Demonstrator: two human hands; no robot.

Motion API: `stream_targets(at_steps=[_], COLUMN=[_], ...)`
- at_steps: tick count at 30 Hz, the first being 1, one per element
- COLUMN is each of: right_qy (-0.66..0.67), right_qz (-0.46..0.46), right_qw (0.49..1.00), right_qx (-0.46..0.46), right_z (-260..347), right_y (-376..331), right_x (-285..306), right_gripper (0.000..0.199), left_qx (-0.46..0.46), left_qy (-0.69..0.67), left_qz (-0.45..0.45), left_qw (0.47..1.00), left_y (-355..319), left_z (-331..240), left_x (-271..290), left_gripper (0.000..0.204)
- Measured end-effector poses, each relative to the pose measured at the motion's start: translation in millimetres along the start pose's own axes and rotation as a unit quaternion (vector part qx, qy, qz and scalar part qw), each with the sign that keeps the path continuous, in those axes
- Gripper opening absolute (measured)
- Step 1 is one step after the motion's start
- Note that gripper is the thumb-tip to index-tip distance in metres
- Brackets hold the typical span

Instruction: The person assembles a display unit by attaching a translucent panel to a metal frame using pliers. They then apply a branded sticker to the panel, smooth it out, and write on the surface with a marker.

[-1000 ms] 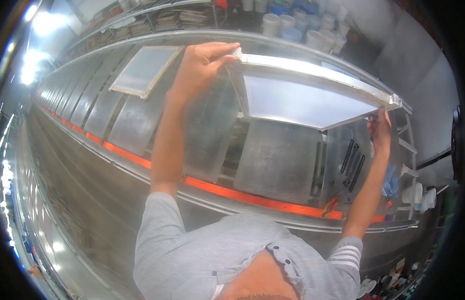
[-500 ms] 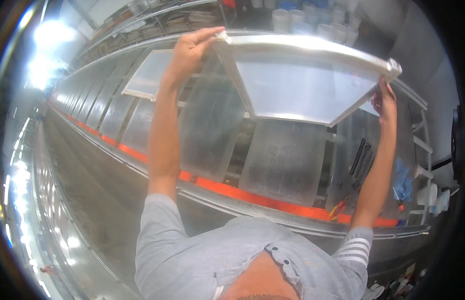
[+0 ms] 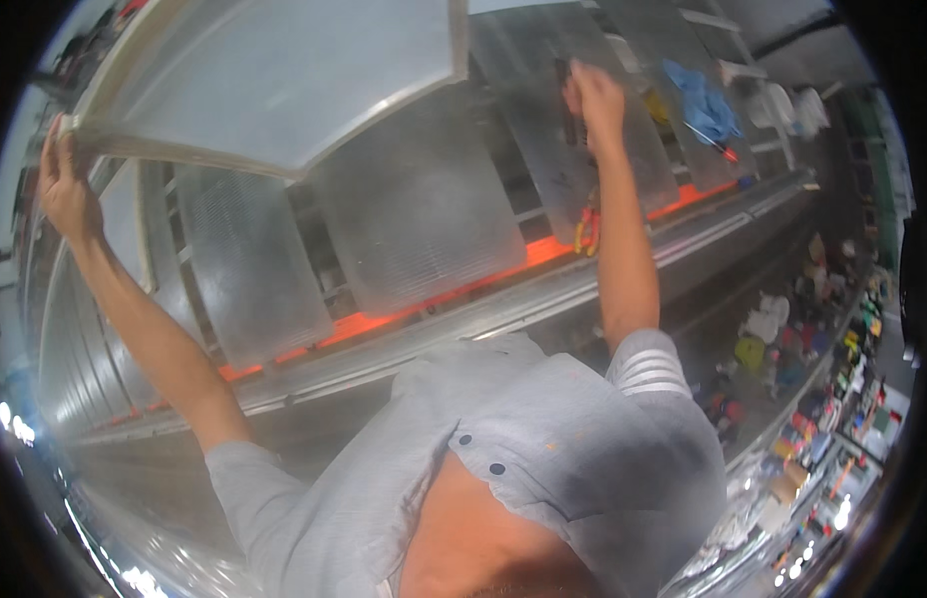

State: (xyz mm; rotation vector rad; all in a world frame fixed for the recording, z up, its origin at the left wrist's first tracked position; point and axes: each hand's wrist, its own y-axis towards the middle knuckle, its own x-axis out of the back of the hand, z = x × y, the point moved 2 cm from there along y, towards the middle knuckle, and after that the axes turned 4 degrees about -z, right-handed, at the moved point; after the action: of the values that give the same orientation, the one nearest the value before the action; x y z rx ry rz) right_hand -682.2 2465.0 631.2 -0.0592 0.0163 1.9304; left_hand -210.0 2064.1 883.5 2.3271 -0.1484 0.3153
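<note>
Right hand has come off the pale-rimmed rectangular frame with translucent whitish sheet, now upper left of the picture, so the left hand apparently supports it alone, pinching its corner. Right is curled over a grey translucent rectangular panel, upper right; can't tell if gripping. Frame tilted, rim dull and stained, sheet smooth, hazy.

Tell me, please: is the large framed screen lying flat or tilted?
Tilted: the left hand holds up one corner of the framed screen, above the grey panels.
</note>
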Motion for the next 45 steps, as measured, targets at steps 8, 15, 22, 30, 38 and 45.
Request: stream_targets(at_steps=[8,15,22,30,38,45], right_qy=[-0.640,-0.544,0.025,0.104,0.021,0.054], right_qz=[-0.195,-0.130,-0.166,0.080,0.320,0.336], right_qw=[0.744,0.818,0.961,0.984,0.945,0.936], right_qx=[-0.003,-0.137,-0.220,-0.120,0.068,0.089], right_z=[-196,-197,-155,49,272,313], right_y=[-169,-155,-154,-192,-241,-242], right_x=[138,122,103,-51,-245,-368], right_gripper=[0.071,0.058,0.031,0.035,0.040,0.036], left_qx=[-0.084,0.014,-0.046,-0.018,-0.025,0.019], left_qy=[0.042,-0.138,-0.159,-0.367,-0.304,-0.406], left_qz=[0.008,-0.006,0.021,-0.016,0.016,0.085], left_qw=[0.996,0.990,0.986,0.930,0.952,0.910], left_y=[31,37,62,37,36,34], left_z=[24,19,30,32,27,37], left_x=[-28,-33,-27,-49,-40,-37], left_gripper=[0.032,0.023,0.025,0.029,0.029,0.035])
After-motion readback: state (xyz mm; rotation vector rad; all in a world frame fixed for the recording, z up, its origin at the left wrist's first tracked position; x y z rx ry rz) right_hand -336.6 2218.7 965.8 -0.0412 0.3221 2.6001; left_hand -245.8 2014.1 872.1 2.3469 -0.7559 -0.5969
